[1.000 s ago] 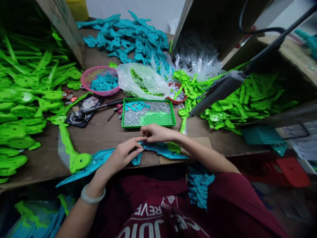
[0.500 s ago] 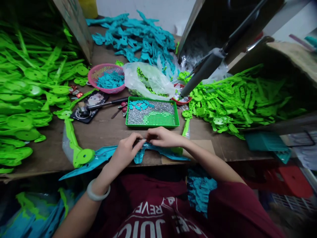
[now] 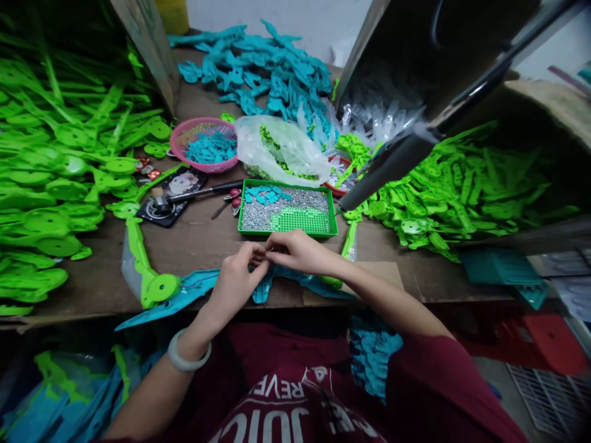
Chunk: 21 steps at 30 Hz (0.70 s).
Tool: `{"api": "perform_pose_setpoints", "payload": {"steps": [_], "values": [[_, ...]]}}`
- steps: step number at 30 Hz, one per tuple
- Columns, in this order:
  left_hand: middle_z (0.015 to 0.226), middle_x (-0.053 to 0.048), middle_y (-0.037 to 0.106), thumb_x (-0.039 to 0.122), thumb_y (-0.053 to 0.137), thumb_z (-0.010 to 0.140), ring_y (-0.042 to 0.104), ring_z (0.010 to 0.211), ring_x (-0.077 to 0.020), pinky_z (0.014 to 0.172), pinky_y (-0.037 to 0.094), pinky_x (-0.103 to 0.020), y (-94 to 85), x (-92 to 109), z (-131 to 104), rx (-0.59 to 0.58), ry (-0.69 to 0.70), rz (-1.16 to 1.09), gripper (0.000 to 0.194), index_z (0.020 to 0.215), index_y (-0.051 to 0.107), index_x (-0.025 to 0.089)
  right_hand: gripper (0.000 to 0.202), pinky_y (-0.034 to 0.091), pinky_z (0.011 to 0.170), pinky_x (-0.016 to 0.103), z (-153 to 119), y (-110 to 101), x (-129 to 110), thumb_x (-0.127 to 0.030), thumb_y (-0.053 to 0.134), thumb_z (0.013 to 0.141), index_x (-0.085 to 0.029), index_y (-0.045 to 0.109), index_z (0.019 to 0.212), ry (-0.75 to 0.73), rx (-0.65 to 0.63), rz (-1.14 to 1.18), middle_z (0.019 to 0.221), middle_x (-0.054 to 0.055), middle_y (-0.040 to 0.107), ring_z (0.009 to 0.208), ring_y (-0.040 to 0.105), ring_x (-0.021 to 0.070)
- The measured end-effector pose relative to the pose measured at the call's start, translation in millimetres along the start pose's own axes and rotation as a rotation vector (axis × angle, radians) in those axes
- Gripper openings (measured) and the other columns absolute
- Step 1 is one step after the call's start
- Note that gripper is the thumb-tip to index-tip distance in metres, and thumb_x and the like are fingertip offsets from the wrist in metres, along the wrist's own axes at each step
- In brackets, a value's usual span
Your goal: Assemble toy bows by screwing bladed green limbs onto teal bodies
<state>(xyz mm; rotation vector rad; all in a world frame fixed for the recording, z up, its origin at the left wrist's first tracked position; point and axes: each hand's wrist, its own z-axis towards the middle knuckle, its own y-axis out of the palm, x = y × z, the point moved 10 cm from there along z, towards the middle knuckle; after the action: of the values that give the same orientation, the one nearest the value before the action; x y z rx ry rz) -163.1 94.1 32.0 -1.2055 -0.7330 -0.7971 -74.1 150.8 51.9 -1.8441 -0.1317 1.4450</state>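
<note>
A blue bow-shaped plastic part (image 3: 199,280) lies along the front of the table, with a bright green arm (image 3: 138,255) at its left end and another green arm (image 3: 349,241) at its right. Above its middle my left hand (image 3: 236,271) is closed, thumb against curled fingertips. My right hand (image 3: 302,252) is pinched too, its fingertips meeting those of the left. Whatever sits between the fingertips is too small or hidden to name. Just beyond my hands is a green tray (image 3: 298,219) holding small silvery metal pieces, likely screws, and little blue parts.
Green plastic parts pile up at left (image 3: 60,184) and right (image 3: 462,191); blue parts (image 3: 277,67) heap at the back. A pink basket (image 3: 178,151) and a plastic bag (image 3: 295,147) stand behind the tray. A dark rod-shaped tool (image 3: 392,166) slants down from the upper right. A hammer-like tool (image 3: 203,192) lies left.
My hands have lifted slightly off the blue part and their fingertips have come together. The slanted tool's upper part has swung right. The whole view has shifted a little.
</note>
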Motion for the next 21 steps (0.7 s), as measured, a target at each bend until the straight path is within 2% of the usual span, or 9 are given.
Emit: {"api": "perform_pose_setpoints", "payload": {"steps": [2,6,10,13,15,17,19,21], "values": [[0.087,-0.001,0.070,0.021,0.062,0.089,0.070,0.076,-0.0157,0.070,0.056,-0.027,1.3,-2,-1,-0.014,-0.023,-0.019,0.011,0.099,0.058,0.020,0.007,0.037,0.066,0.022,4,-3,2,-0.012,0.059,0.088,-0.014,0.065,0.090,0.009,-0.014,0.034,0.074,-0.002,0.062,0.067,0.053,0.0098],[0.086,0.000,0.065,0.016,0.062,0.089,0.064,0.075,-0.0144,0.071,0.052,-0.027,10.8,-5,-7,-0.153,0.005,0.069,0.015,0.104,0.062,0.020,0.010,0.040,0.069,0.023,7,-7,1,-0.009,0.055,0.085,-0.015,0.062,0.090,-0.051,-0.088,0.159,0.080,-0.002,0.061,0.073,0.054,0.0105],[0.084,0.001,0.058,0.017,0.060,0.094,0.059,0.073,-0.0146,0.069,0.048,-0.028,12.9,-6,-9,-0.180,0.030,0.133,0.017,0.110,0.065,0.021,0.013,0.044,0.071,0.024,8,-3,-1,-0.006,0.055,0.080,-0.015,0.062,0.087,-0.101,-0.207,0.249,0.084,-0.001,0.061,0.077,0.056,0.0112],[0.106,-0.005,0.061,0.019,0.060,0.094,0.062,0.090,-0.0178,0.075,0.051,-0.030,11.0,-2,-8,-0.157,0.051,0.144,0.022,0.116,0.063,0.021,0.013,0.045,0.070,0.024,9,-1,-1,-0.006,0.055,0.078,-0.015,0.061,0.085,-0.110,-0.231,0.284,0.085,0.000,0.061,0.076,0.056,0.0106],[0.119,-0.008,0.060,0.020,0.060,0.094,0.062,0.102,-0.0205,0.081,0.052,-0.032,10.5,0,-7,-0.164,0.076,0.138,0.019,0.112,0.063,0.021,0.012,0.044,0.070,0.024,9,-1,-4,-0.006,0.055,0.079,-0.015,0.061,0.085,-0.128,-0.235,0.287,0.086,0.000,0.061,0.076,0.055,0.0103],[0.109,-0.006,0.064,0.020,0.061,0.094,0.063,0.098,-0.0202,0.081,0.052,-0.032,10.6,0,-7,-0.188,0.084,0.128,0.005,0.097,0.063,0.020,0.011,0.044,0.070,0.024,10,-2,-6,-0.007,0.056,0.081,-0.015,0.061,0.087,-0.143,-0.236,0.278,0.086,0.000,0.062,0.076,0.055,0.0101],[0.089,-0.002,0.064,0.023,0.061,0.094,0.063,0.084,-0.0182,0.075,0.051,-0.031,6.7,-3,-7,-0.177,0.061,0.125,0.010,0.084,0.061,0.020,0.016,0.046,0.071,0.025,10,-3,-8,-0.007,0.055,0.082,-0.015,0.062,0.095,-0.156,-0.231,0.257,0.090,0.001,0.063,0.078,0.056,0.0105],[0.086,-0.002,0.064,0.024,0.061,0.093,0.063,0.079,-0.0172,0.071,0.051,-0.030,-0.5,-7,-6,-0.124,0.019,0.094,0.008,0.087,0.062,0.020,0.026,0.048,0.074,0.026,10,-5,-10,-0.004,0.055,0.082,-0.015,0.063,0.103,-0.188,-0.222,0.219,0.095,0.002,0.065,0.082,0.058,0.0114]]}}
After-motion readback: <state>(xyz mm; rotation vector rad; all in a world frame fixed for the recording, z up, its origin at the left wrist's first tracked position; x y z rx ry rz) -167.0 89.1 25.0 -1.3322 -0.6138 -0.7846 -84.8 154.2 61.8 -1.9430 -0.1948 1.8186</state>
